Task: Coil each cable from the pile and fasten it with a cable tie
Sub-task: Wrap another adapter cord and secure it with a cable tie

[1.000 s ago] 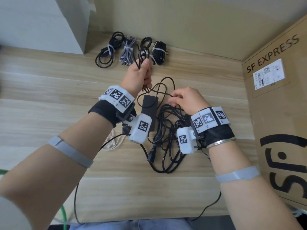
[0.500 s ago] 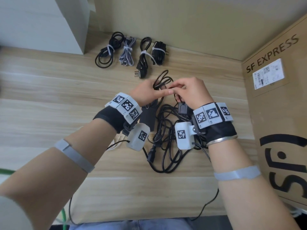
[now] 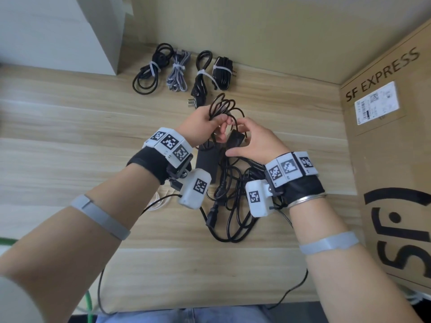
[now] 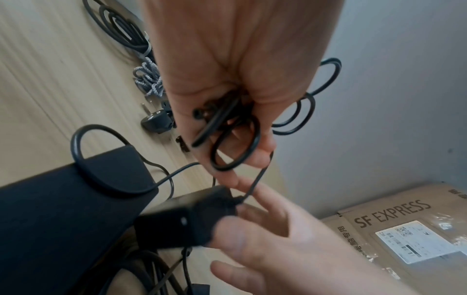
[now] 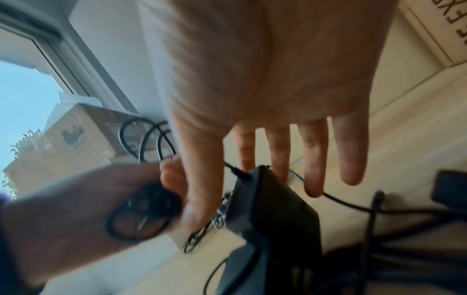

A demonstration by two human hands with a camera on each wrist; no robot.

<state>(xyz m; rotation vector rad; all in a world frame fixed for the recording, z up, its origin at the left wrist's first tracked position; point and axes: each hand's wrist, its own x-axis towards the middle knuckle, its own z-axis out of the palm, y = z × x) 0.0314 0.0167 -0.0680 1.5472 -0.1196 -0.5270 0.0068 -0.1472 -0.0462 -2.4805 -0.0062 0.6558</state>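
Observation:
My left hand [image 3: 203, 123] grips a small coil of thin black cable [image 3: 222, 107] above the table; the loops stick out past the fist [image 4: 235, 151]. The cable runs down to a small black power adapter [image 3: 235, 141], which my right hand [image 3: 256, 142] pinches between thumb and fingers, close beside the left hand. In the right wrist view the adapter [image 5: 272, 203] sits under the fingers [image 5: 313, 159]. Below the hands lies the tangled pile of black cables [image 3: 233, 206] with a larger black power brick [image 3: 206, 160].
Four tied bundles lie in a row at the back: black [image 3: 149, 73], grey braided [image 3: 178, 74], black with plug [image 3: 201, 79], black [image 3: 222, 71]. An SF EXPRESS cardboard box [image 3: 384, 141] stands on the right, a white box [image 3: 58, 31] at the back left. White strips [image 3: 157, 201] lie under my left wrist.
My left hand pulled back from the far row towards me and now holds more loops. My right hand rose from the pile, met the left and took hold of the small adapter.

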